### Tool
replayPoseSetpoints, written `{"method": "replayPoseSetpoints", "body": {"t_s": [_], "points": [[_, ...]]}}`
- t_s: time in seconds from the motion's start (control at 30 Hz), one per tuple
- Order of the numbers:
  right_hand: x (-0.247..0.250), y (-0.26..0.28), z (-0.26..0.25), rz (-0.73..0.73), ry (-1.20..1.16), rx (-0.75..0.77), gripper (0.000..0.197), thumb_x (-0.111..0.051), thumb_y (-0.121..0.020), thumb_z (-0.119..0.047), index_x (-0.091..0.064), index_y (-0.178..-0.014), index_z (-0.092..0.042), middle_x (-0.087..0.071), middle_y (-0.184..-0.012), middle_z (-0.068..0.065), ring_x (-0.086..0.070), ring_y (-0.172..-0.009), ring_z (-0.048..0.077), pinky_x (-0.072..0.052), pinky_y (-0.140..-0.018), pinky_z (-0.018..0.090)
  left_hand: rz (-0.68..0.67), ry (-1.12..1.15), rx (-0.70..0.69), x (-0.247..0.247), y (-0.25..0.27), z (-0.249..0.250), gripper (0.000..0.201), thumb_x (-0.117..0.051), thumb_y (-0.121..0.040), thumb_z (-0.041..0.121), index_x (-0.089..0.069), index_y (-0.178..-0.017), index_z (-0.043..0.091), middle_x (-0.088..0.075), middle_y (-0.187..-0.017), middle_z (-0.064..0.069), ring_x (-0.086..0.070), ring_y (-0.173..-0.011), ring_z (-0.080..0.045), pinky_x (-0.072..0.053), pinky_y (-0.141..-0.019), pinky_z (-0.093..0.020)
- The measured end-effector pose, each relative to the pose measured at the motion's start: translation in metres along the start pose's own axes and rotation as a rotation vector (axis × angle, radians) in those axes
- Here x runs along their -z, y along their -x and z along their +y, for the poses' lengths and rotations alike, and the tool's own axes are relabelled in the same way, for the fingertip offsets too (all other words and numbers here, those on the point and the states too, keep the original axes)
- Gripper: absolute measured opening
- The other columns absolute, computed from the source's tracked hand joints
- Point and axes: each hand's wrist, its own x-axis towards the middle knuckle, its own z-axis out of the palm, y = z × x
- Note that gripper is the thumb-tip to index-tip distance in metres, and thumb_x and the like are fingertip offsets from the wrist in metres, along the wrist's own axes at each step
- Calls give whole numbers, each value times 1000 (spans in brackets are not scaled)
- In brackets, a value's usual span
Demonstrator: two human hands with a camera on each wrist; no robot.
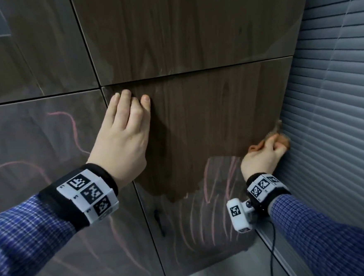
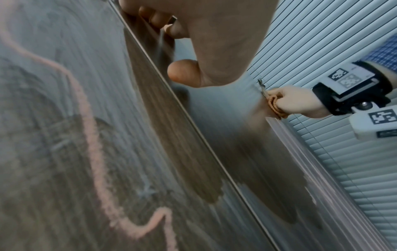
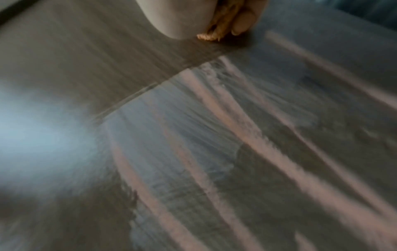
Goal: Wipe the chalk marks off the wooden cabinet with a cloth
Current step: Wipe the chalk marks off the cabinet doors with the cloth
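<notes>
The wooden cabinet [image 1: 197, 119] fills the head view as dark panels. Its lower right door has a clean dark patch above pink chalk marks [image 1: 217, 200]. More pink chalk marks [image 1: 72, 128] curl across the lower left door. My right hand [image 1: 264, 155] grips an orange cloth [image 1: 258, 146] and presses it to the door's right edge, by the blinds. My left hand [image 1: 124, 131] lies flat with straight fingers on the door's upper left corner. In the left wrist view the orange cloth [image 2: 275, 107] sits under my right hand [image 2: 298, 103]. The right wrist view shows the cloth [image 3: 217, 30] above blurred pink streaks [image 3: 247, 135].
Grey slatted blinds [image 1: 336, 105] stand directly right of the cabinet, tight against my right hand. A black cable [image 1: 273, 250] hangs from the right wrist camera. A strip of pale floor [image 1: 218, 273] shows below the doors.
</notes>
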Motion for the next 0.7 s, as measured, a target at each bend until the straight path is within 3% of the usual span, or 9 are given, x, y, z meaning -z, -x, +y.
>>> {"method": "replayPoseSetpoints", "body": {"t_s": [0.07, 0.13, 0.23, 0.3, 0.4, 0.5, 0.57, 0.63, 0.7], "points": [[-1, 8, 21, -75, 54, -198, 54, -47, -90, 4, -38, -143, 5, -35, -143, 19, -48, -116, 34, -37, -92, 22, 2, 0, -2, 0, 0, -1, 71, -30, -79, 5, -31, -146, -18, -43, -133, -35, -34, -135, -57, -19, -121, -62], [0, 31, 44, -161, 135, -330, 51, -50, -90, 1, -40, -139, 9, -32, -146, 22, -41, -125, 40, -36, -99, 37, -3, -2, 0, 0, 1, -1, 72, -29, -78, 5, -31, -147, -17, -42, -134, -35, -33, -135, -56, -18, -122, -61], [-8, 61, 61, -71, 117, -378, 59, -47, -91, 0, -29, -147, 6, -31, -142, 21, -51, -114, 35, -38, -101, 27, -5, -15, -12, 0, 2, -1, 74, -31, -77, 5, -30, -147, -17, -41, -135, -34, -31, -136, -56, -17, -123, -60], [-14, 69, 46, -51, 47, -277, 62, -42, -89, 5, -28, -149, 2, -27, -145, 17, -51, -115, 29, -31, -101, 14, -5, -22, -13, 0, 2, -2, 74, -32, -76, 4, -29, -148, -16, -40, -136, -34, -30, -137, -55, -16, -123, -60], [-22, 88, -1, -96, -35, 103, 67, -39, -83, 10, -37, -148, -4, -31, -142, 14, -44, -109, 14, -27, -104, 12, 0, -25, -19, -3, 2, -2, 73, -32, -78, 4, -28, -149, -16, -36, -138, -33, -29, -138, -56, -13, -124, -59], [-24, 122, -20, -282, 76, 505, 68, -54, -75, 6, -51, -141, -13, -41, -125, 9, -46, -104, 20, -44, -96, 29, 15, -27, -30, -6, 2, -3, 73, -33, -78, 3, -29, -148, -16, -36, -138, -34, -30, -138, -57, -13, -124, -60], [-20, 141, 16, -494, 242, 771, 73, -64, -68, 5, -54, -137, -18, -49, -115, 9, -53, -101, 30, -55, -82, 39, 19, -25, -28, -6, 3, -2, 72, -33, -79, 3, -30, -148, -16, -38, -138, -35, -31, -137, -57, -14, -123, -60], [-8, 148, 63, -677, 345, 814, 83, -66, -65, 7, -48, -139, -24, -52, -114, 11, -59, -97, 35, -58, -76, 42, 18, -29, -20, -5, 3, -3, 72, -31, -79, 3, -30, -148, -16, -39, -139, -35, -31, -138, -57, -14, -123, -60], [8, 140, 83, -655, 343, 581, 80, -62, -69, 9, -46, -140, -24, -50, -119, 13, -63, -92, 35, -57, -80, 35, 12, -23, -15, -5, 4, -4, 72, -27, -79, 4, -29, -149, -15, -38, -139, -34, -31, -138, -56, -14, -124, -60]]}}
